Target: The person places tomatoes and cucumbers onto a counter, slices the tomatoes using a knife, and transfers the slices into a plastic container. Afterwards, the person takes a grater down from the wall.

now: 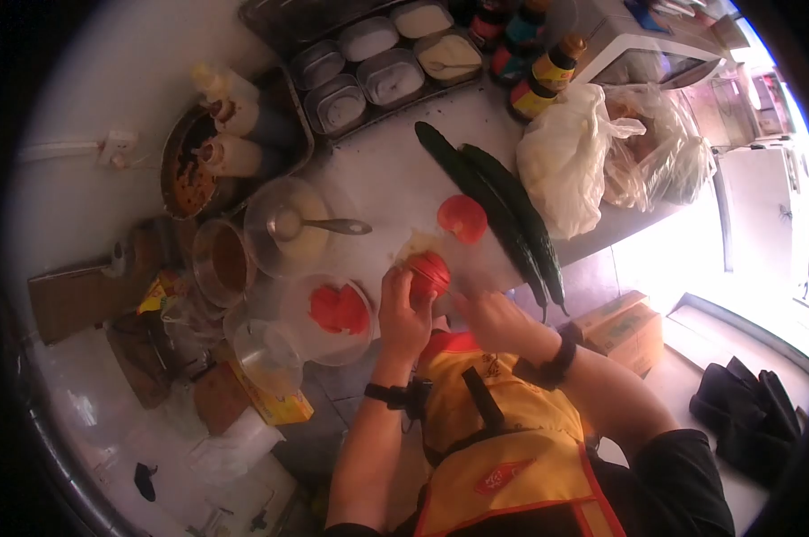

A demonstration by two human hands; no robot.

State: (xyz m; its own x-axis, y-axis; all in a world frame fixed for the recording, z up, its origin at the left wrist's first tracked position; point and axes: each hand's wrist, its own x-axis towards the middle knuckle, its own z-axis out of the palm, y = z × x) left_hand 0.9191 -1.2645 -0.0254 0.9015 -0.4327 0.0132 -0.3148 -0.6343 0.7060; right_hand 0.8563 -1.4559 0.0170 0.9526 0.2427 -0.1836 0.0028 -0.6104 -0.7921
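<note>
Two hands work over one table (386, 183). The left hand (404, 313) has its fingers closed around one sliced tomato (429, 271), which rests on the table; the right hand (498, 324) is just beside it with fingers curled, though blur means I cannot tell what they grip. One tomato half (462, 218) lies beyond, near two long cucumbers (510, 201) side by side.

Left of the hands, one clear bowl (355, 349) holds red tomato pieces (340, 309). Behind it, a second bowl (257, 219) contains something pale yellow and one ladle (333, 225); beside that, a tub (202, 259) has reddish-brown contents. At the back, one tray (395, 111) carries six small containers (391, 55), the far-right one with pale contents and a spoon (453, 65). Three dark bottles (547, 76) stand beside it, then two plastic bags (561, 161).
</note>
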